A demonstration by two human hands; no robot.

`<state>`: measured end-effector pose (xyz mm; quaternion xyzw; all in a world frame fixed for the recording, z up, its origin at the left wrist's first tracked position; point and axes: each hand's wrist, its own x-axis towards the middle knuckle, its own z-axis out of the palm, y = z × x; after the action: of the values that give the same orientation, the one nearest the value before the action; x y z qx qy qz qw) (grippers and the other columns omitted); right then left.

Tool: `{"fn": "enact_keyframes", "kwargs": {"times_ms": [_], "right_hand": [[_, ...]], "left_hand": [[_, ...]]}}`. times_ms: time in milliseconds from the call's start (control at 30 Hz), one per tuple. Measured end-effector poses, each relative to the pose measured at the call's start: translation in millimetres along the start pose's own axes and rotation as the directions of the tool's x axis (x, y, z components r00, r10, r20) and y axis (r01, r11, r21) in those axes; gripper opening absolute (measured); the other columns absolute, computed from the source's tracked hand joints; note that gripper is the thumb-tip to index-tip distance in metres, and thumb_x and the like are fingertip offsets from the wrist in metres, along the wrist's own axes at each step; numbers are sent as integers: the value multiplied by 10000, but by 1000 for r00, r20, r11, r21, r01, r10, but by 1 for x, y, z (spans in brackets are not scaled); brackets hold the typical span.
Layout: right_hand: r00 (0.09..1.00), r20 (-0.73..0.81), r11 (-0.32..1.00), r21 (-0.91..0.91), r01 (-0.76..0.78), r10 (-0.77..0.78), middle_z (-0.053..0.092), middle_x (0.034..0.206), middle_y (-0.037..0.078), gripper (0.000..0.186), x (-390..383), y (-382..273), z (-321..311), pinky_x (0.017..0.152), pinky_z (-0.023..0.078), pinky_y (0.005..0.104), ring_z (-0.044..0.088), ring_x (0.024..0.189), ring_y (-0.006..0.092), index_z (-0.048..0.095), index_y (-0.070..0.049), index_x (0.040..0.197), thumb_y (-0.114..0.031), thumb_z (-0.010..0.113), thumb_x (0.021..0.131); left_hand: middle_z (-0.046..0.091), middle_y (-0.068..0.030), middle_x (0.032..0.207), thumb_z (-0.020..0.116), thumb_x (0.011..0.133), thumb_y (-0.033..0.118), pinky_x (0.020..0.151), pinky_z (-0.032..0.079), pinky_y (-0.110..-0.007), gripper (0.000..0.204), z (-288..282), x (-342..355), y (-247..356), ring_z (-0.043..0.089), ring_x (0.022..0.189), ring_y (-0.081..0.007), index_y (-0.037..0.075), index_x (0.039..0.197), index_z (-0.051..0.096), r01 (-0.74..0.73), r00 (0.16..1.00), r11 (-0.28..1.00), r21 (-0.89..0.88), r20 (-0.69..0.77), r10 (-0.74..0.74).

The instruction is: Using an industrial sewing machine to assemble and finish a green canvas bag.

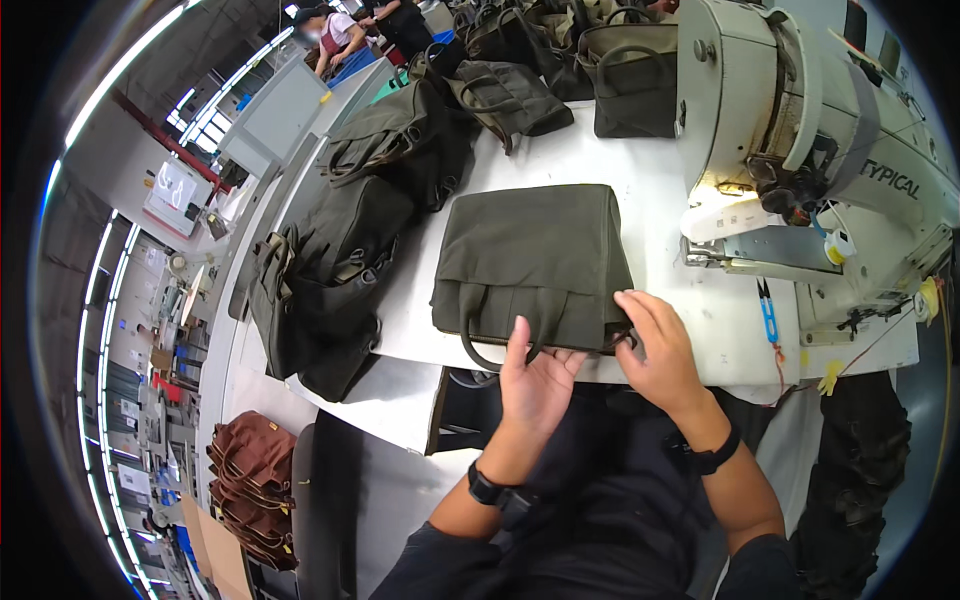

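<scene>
A dark olive fabric handbag [535, 240] lies flat on the white table in front of me, its looped handle [470, 330] hanging toward the near edge. My left hand [537, 390] is palm up at that edge, thumb raised beside the handle and fingers stretched against the bag's rim; it looks open, with the fingertips partly hidden. At the bag's near right corner, my right hand [660, 350] curls its fingers and thumb around the edge. Small detail between those fingers is hard to make out.
A sewing machine [820, 180] stands at the right, with blue thread snips [767, 310] near it. More dark bags [345, 240] are piled along the left and far side of the white table [640, 215]. Reddish-brown bags [250, 480] sit lower left. People [345, 35] work in the distance.
</scene>
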<state>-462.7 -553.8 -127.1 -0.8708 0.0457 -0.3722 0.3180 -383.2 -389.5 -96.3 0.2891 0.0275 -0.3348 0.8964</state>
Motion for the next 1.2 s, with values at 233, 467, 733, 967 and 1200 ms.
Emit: {"fn": "enact_keyframes", "kwargs": {"times_ms": [233, 467, 733, 967, 1200], "right_hand": [[1000, -18, 989, 145, -19, 22, 547, 1415, 222, 630, 3, -10, 16, 1101, 437, 448, 538, 1300, 400, 519, -5, 1438, -27, 679, 829], [980, -109, 978, 148, -148, 164, 597, 1337, 219, 516, -4, 7, 6, 1073, 462, 434, 574, 1247, 396, 552, 8, 1385, -55, 658, 884], [987, -35, 985, 74, -157, 160, 680, 1188, 194, 347, -23, 9, -60, 978, 516, 420, 646, 1121, 356, 640, -7, 1258, -49, 651, 913], [971, -198, 926, -373, 52, -134, 722, 1001, 123, 184, 18, 39, -126, 830, 531, 429, 667, 929, 353, 714, -26, 1090, -60, 628, 931], [994, -89, 931, -363, 26, -63, 725, 963, 156, 175, 75, 82, -116, 853, 525, 387, 680, 920, 325, 697, -9, 1016, -149, 602, 973]], "left_hand": [[529, -116, 1505, 463, 1069, 524, 1140, 395, -510, 594, 11, 38, 6, 502, 1369, -294, 80, 1464, 492, -45, 949, 993, -113, 305, 78], [492, -157, 1530, 495, 1056, 517, 1083, 473, -503, 651, -12, 55, 11, 535, 1340, -326, 30, 1485, 450, 48, 984, 999, -19, 171, -44], [578, -168, 1460, 599, 1032, 412, 1150, 431, -486, 534, -17, 50, 53, 530, 1373, -305, 14, 1387, 574, 168, 976, 983, -76, 154, -155], [516, -193, 1493, 466, 1093, 328, 1166, 412, -542, 510, 43, 127, 20, 512, 1361, -427, -30, 1455, 455, -9, 942, 954, 301, 322, -93], [528, -173, 1448, 502, 1037, 383, 1103, 426, -526, 513, 104, 195, -60, 486, 1328, -356, 36, 1414, 494, -53, 923, 968, 244, 383, -46]]}}
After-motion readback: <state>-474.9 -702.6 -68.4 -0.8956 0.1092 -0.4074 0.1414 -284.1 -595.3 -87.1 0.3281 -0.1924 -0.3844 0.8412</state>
